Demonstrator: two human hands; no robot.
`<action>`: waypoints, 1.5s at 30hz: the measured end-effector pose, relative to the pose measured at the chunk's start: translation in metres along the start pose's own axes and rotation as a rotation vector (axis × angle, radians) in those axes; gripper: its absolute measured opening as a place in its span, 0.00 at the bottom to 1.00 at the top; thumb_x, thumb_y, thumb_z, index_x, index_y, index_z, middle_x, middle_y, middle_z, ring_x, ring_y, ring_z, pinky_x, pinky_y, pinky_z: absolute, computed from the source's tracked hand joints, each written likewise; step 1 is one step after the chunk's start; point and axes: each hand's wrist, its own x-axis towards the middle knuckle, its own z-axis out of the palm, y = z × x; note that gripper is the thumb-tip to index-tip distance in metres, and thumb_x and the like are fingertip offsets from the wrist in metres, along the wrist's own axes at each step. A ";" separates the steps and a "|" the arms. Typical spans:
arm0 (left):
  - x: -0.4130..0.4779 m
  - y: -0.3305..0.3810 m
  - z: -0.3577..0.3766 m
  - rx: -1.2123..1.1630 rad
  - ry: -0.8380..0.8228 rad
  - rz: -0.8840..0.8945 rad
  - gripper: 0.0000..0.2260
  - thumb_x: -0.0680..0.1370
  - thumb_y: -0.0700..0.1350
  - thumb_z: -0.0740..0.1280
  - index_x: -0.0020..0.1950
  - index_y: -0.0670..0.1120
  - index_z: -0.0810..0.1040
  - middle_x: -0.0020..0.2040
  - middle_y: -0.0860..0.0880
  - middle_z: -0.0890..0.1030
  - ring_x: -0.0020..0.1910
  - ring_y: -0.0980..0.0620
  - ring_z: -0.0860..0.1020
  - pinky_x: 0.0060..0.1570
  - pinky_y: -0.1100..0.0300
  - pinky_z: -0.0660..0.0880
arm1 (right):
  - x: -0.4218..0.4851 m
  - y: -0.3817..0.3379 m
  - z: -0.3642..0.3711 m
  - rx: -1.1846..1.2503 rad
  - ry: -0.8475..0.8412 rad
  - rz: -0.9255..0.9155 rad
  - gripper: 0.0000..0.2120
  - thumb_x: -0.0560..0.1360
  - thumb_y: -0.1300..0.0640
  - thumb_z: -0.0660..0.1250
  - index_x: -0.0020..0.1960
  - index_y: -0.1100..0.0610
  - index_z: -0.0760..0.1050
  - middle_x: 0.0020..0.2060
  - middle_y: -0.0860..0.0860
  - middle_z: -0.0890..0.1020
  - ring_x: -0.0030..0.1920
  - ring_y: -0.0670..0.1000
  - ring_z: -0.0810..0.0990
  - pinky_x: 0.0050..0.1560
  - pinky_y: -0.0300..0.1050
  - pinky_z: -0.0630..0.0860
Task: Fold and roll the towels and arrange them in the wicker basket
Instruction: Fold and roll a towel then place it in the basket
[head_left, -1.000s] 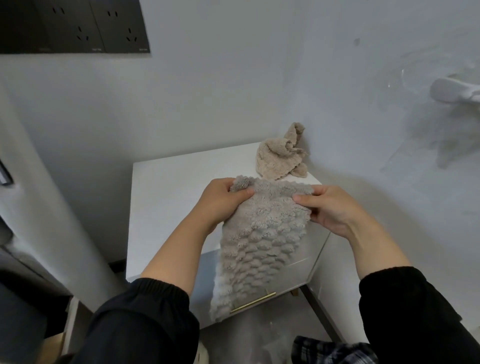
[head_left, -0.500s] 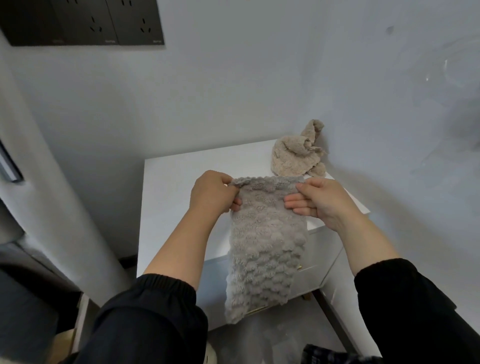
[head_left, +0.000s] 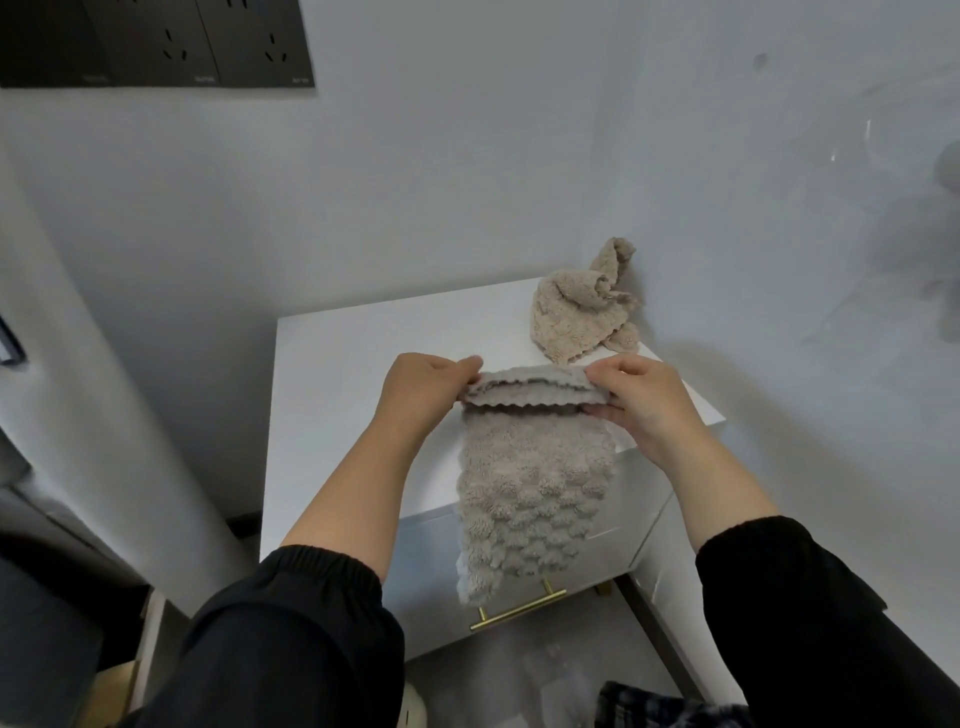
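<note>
Grey towel (head_left: 535, 488) hangs in the air over the front edge of the white cabinet (head_left: 353, 374), held by its top edge, which is turned over into a first narrow fold. The left hand (head_left: 421, 395) pinches one end of this fold and the right hand (head_left: 644, 400) pinches the other, fingers curled close on the cloth. I think this lets the weight of the free part keep it straight for rolling. A second, beige towel (head_left: 576, 317) lies crumpled at the back right corner of the cabinet top, near the wall, probably waiting its turn. No wicker basket is in sight.
</note>
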 end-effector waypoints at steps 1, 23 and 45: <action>-0.001 -0.002 0.000 0.038 -0.017 0.008 0.09 0.73 0.46 0.71 0.35 0.44 0.83 0.36 0.47 0.81 0.38 0.48 0.77 0.46 0.59 0.75 | 0.000 0.001 -0.002 -0.081 0.000 -0.022 0.07 0.74 0.67 0.68 0.38 0.59 0.78 0.36 0.55 0.78 0.37 0.52 0.78 0.42 0.45 0.80; 0.006 -0.015 0.003 0.514 -0.153 0.160 0.07 0.69 0.36 0.70 0.46 0.36 0.82 0.37 0.45 0.76 0.37 0.48 0.72 0.38 0.58 0.68 | 0.002 0.001 0.000 -0.566 -0.054 0.081 0.21 0.68 0.72 0.72 0.59 0.63 0.73 0.30 0.51 0.71 0.26 0.47 0.70 0.27 0.39 0.65; 0.002 -0.017 0.000 0.544 -0.094 0.342 0.06 0.74 0.43 0.65 0.49 0.49 0.79 0.53 0.52 0.77 0.49 0.53 0.75 0.48 0.61 0.69 | 0.000 0.004 -0.003 -0.761 0.027 -0.294 0.12 0.71 0.64 0.67 0.44 0.47 0.76 0.44 0.49 0.80 0.43 0.48 0.77 0.37 0.38 0.69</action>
